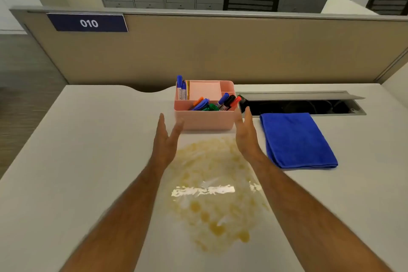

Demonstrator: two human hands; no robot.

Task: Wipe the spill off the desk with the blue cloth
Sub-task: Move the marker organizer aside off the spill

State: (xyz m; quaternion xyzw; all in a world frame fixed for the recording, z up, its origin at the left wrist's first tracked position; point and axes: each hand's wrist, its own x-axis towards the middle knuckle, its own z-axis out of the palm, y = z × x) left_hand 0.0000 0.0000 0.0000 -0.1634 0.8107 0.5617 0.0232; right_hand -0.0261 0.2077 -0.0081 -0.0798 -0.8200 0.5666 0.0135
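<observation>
A wide yellowish spill [212,194] covers the middle of the white desk [77,161], from just in front of the pink organiser down toward me. The folded blue cloth [295,139] lies flat to the right of the spill, untouched. My left hand [165,137] and my right hand [246,132] are held out over the far edge of the spill, palms facing each other, fingers straight and apart, holding nothing. They flank the front of the organiser, close to its sides. My right hand is a short way left of the cloth.
A pink desk organiser [205,119] with several markers stands just behind the spill. An open cable tray [302,106] with a raised lid sits behind the cloth. A beige partition [220,51] closes off the desk's far side.
</observation>
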